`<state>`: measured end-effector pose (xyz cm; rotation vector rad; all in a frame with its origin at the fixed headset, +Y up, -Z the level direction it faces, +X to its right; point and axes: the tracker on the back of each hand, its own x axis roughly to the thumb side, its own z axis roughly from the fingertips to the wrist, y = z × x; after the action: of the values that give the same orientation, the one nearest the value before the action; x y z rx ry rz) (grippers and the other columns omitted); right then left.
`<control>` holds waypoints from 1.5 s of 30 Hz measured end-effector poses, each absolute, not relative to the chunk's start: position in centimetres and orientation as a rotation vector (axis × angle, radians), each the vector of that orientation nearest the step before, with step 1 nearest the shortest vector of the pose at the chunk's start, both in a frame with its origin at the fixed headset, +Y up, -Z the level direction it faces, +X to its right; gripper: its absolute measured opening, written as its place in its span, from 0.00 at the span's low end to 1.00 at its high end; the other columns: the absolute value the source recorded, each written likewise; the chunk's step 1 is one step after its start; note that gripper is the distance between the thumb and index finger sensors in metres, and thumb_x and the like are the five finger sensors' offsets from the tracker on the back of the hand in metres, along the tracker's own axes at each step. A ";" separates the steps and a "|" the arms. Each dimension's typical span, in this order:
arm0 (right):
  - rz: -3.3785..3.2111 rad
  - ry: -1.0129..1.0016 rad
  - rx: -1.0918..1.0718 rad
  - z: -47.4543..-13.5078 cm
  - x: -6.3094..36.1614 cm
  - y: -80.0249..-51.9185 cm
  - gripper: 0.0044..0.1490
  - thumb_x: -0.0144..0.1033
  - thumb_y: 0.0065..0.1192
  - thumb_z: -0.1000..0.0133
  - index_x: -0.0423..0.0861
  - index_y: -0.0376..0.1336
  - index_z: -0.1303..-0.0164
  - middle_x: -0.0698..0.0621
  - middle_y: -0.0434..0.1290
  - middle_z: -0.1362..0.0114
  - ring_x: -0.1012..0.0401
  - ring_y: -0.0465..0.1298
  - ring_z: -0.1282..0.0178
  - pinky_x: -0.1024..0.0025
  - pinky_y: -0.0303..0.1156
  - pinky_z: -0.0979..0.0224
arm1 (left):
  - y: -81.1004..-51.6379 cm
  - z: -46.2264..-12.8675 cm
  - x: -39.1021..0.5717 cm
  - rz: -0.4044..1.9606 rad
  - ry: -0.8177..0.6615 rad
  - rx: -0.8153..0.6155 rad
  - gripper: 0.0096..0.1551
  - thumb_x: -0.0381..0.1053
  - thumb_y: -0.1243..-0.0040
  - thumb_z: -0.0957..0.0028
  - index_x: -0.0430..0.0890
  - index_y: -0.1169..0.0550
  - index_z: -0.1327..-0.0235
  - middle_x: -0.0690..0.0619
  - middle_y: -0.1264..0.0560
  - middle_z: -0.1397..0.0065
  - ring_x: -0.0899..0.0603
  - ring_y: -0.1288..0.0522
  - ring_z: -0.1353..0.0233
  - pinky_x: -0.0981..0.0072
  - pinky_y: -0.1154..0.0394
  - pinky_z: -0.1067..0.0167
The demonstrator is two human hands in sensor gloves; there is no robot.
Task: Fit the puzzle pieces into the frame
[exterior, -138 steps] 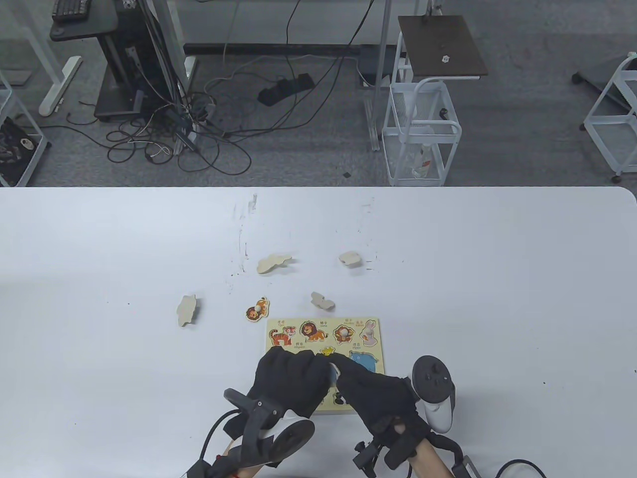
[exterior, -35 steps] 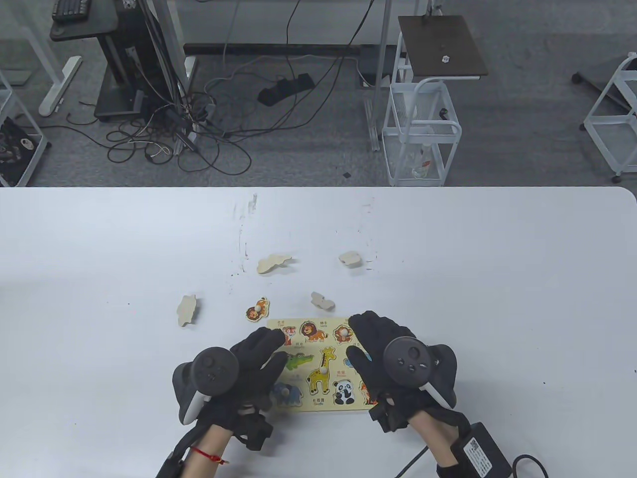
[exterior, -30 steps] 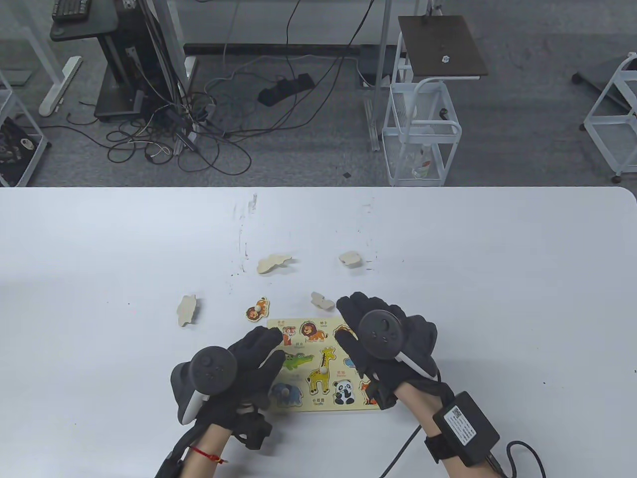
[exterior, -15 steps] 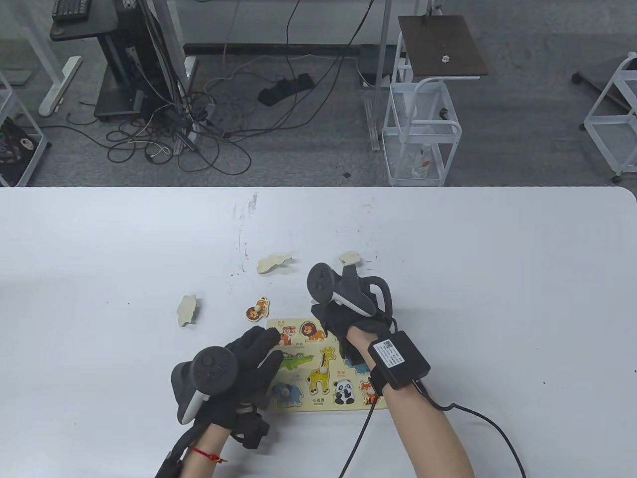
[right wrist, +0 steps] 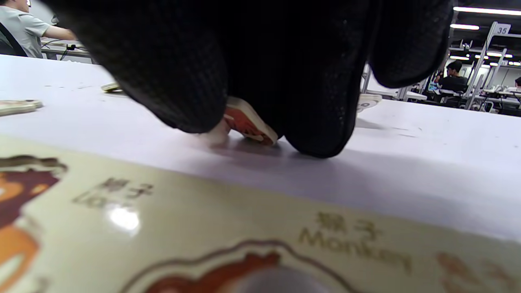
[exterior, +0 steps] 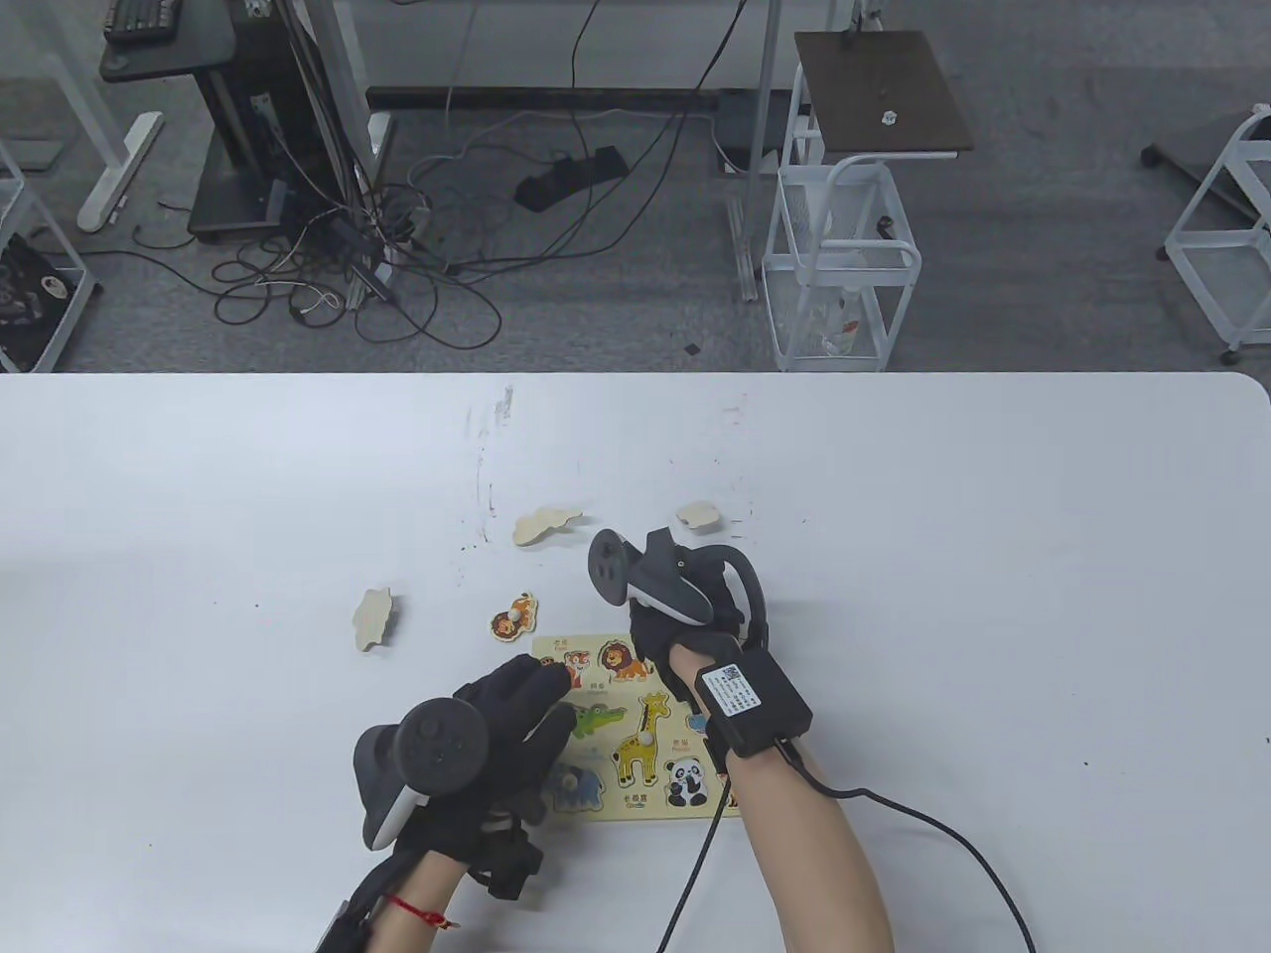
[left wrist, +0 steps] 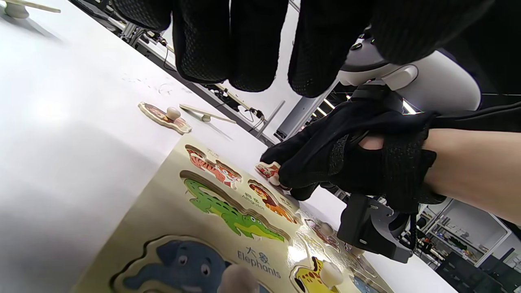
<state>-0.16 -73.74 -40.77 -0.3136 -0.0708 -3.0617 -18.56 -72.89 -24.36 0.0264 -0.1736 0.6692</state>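
Two gloved hands at an animal puzzle

The left hand (exterior: 506, 710) rests on the puzzle board (exterior: 635, 730). The right hand (exterior: 685, 620) reaches past its far edge. Four loose pieces lie nearby.

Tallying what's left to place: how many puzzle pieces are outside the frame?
5. Face-down: back-left piece, back-right piece, left piece. Picture-up piece by the frame's far-left corner. Pinched piece in the right hand. Hands may hide others.

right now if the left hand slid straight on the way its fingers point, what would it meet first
Probably the right hand. The left hand lies on the puzzle frame, fingers aimed across the tiger and lion pieces; heights are hard to judge.
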 end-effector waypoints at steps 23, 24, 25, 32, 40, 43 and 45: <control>-3.338 0.045 -0.351 -36.4 5.9 -65.8 0.27 0.37 0.78 0.58 0.51 0.77 0.47 0.49 0.84 0.44 0.51 0.90 0.51 0.42 0.76 0.38 | -73.1 -24.0 -17.7 0.690 -0.219 0.013 0.33 0.67 0.43 0.50 0.55 0.20 0.33 0.44 0.26 0.23 0.34 0.25 0.25 0.39 0.39 0.25; -3.353 0.072 -0.370 -35.7 6.3 -65.1 0.27 0.37 0.78 0.58 0.50 0.77 0.47 0.49 0.85 0.44 0.51 0.90 0.52 0.42 0.76 0.38 | -73.1 -24.0 -17.6 0.696 -0.224 0.012 0.33 0.67 0.43 0.50 0.55 0.20 0.33 0.44 0.26 0.23 0.34 0.25 0.25 0.39 0.39 0.25; -3.367 0.084 -0.384 -35.2 6.6 -64.7 0.27 0.37 0.78 0.58 0.50 0.77 0.47 0.49 0.85 0.45 0.51 0.90 0.52 0.42 0.76 0.38 | -73.1 -23.9 -17.6 0.697 -0.229 0.011 0.33 0.67 0.43 0.50 0.55 0.20 0.33 0.44 0.26 0.23 0.34 0.25 0.25 0.39 0.39 0.25; -3.658 0.154 -0.495 -29.8 9.4 -63.2 0.27 0.37 0.78 0.58 0.48 0.78 0.47 0.48 0.85 0.46 0.51 0.90 0.55 0.43 0.76 0.40 | -73.0 -23.6 -16.8 0.722 -0.260 0.004 0.33 0.67 0.42 0.50 0.55 0.21 0.33 0.44 0.26 0.23 0.35 0.24 0.25 0.40 0.39 0.25; -4.030 0.146 -0.487 -26.1 11.6 -66.6 0.27 0.39 0.80 0.58 0.47 0.79 0.49 0.48 0.86 0.48 0.51 0.90 0.58 0.42 0.76 0.41 | -73.2 -23.4 -15.7 0.810 -0.306 -0.033 0.32 0.65 0.40 0.50 0.56 0.22 0.32 0.46 0.25 0.24 0.36 0.23 0.25 0.41 0.37 0.25; -4.122 0.191 -0.476 -25.7 11.7 -68.1 0.26 0.39 0.80 0.58 0.46 0.79 0.49 0.47 0.86 0.49 0.51 0.90 0.58 0.42 0.76 0.41 | -73.3 -23.3 -15.6 0.866 -0.316 -0.059 0.32 0.63 0.37 0.50 0.57 0.23 0.31 0.47 0.25 0.24 0.38 0.22 0.26 0.42 0.36 0.25; -4.169 0.206 -0.471 -25.5 11.7 -69.1 0.26 0.39 0.80 0.58 0.46 0.80 0.50 0.48 0.86 0.49 0.51 0.90 0.59 0.42 0.76 0.41 | -73.3 -23.3 -15.5 0.893 -0.307 -0.047 0.32 0.61 0.34 0.51 0.56 0.23 0.31 0.48 0.24 0.25 0.39 0.21 0.27 0.43 0.35 0.25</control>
<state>11.74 -69.15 -25.46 -0.4707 0.2059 -4.1686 -15.53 -73.29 -23.26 -0.0466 -0.3074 0.8933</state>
